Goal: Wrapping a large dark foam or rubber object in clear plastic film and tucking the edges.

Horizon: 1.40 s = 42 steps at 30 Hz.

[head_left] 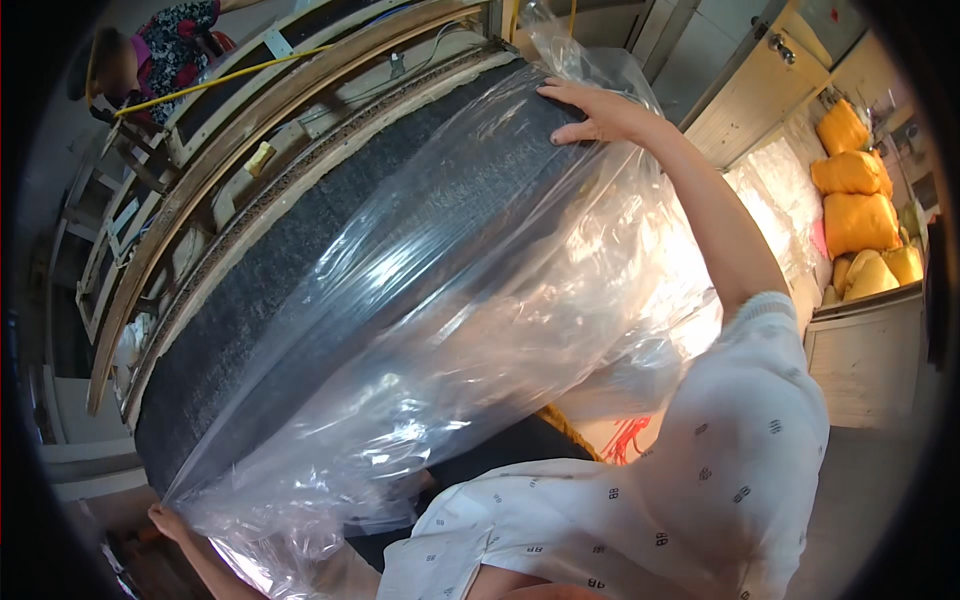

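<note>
A wide sheet of clear plastic film (430, 350) lies over a long dark table surface (260, 250) and hangs in folds toward my body. At the lower left, my left hand (172, 522) is closed on the film's corner beside the table's end. The film is pulled into tight creases running up from that hand. My right hand (595, 112) rests on the film at the table's far right end, its fingers spread and its palm down. The film under it looks smooth toward the table and crumpled beyond the wrist.
Curved wooden rails (200, 215) run along the table's far side, with a yellow cord (230, 75) above. A person (175, 55) in a dark floral top is at the upper left. Orange bundles (860, 222) stack at the right near a pale door (765, 85). Red strands (627, 438) lie below the film.
</note>
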### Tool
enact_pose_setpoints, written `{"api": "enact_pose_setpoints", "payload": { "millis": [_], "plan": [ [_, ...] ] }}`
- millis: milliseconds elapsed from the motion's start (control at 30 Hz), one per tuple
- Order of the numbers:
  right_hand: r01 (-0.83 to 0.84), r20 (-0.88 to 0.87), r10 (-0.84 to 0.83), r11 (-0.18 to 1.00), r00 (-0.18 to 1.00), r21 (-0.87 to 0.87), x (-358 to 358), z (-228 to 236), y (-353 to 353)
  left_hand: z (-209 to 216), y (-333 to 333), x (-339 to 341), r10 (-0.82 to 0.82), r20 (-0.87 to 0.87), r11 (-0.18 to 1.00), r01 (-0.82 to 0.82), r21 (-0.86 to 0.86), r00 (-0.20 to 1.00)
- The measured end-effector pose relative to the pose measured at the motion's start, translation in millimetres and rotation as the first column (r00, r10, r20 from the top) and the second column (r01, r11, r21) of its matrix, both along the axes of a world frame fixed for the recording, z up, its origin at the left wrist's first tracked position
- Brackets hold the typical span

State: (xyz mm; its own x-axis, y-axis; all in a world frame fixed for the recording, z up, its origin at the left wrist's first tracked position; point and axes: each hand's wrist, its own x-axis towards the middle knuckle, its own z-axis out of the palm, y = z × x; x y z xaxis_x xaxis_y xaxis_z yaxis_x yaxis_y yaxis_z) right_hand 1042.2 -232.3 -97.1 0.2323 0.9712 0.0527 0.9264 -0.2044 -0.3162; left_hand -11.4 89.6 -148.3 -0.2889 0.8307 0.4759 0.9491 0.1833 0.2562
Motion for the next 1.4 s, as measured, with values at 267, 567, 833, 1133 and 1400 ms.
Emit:
{"api": "enact_pose_setpoints", "payload": {
  "millis": [267,567,833,1133,1400],
  "plan": [
    [0.284,0.468,-0.593,0.767,0.655,0.575,12.5,-29.7,34.6,-18.3,67.9,24.8,0.057,-0.163,0.992,-0.074,-0.102,0.985],
    [0.282,-0.179,-0.245,0.934,0.953,0.221,10.8,-47.2,65.6,33.0,79.2,-62.6,-0.144,-0.898,0.977,-0.085,-0.196,0.415],
    [0.554,-0.029,-0.555,0.831,0.831,-0.04,105.5,-42.0,75.9,-11.3,69.1,185.1,-0.183,0.121,0.951,0.145,0.272,0.976],
    [-0.101,-0.628,0.232,0.966,0.743,0.237,-241.6,34.2,65.5,-1.0,57.7,184.1,-0.265,0.041,0.903,0.233,0.36,0.963],
    [-0.668,-0.726,0.43,0.742,0.536,-0.053,-471.3,-113.0,-45.7,-15.7,94.5,151.1,-0.131,-0.016,0.889,0.124,0.441,0.991]
  ]
}}
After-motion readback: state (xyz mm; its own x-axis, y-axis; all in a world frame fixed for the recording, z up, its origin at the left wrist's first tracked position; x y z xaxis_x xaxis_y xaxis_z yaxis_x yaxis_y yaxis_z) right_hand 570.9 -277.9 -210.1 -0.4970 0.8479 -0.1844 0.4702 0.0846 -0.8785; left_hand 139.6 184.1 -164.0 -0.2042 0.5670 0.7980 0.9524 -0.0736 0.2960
